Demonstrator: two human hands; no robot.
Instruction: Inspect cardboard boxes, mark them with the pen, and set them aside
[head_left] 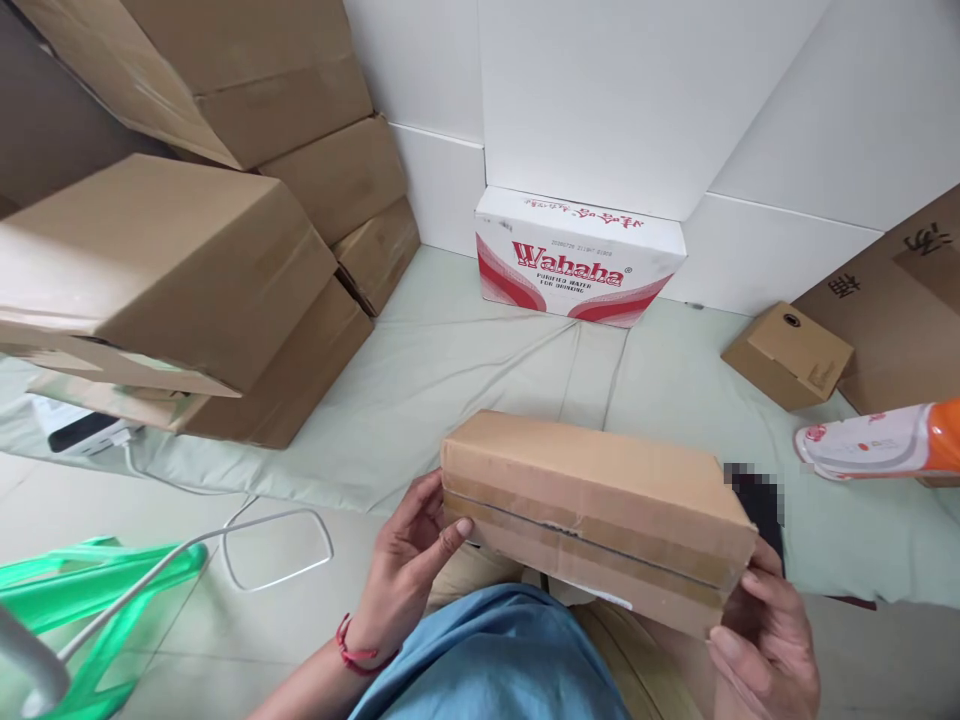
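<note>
I hold a long taped cardboard box (592,500) in front of me, above my lap, one hand at each end. My left hand (409,570), with a red cord on its wrist, grips the box's left end with the thumb on its front face. At the right end, my right hand (769,635) clasps the lower corner with its fingers curled round. A strip of brown tape runs along the box's front seam. A dark object (761,505) shows behind the right end, partly blurred.
Stacked brown cartons (187,250) fill the left. A white and red Wahaha water carton (577,255) stands against the white wall. A small cardboard box (787,355) and an orange and white bottle (877,445) lie right on pale green cloth. Green plastic stool (90,590) and white cable lower left.
</note>
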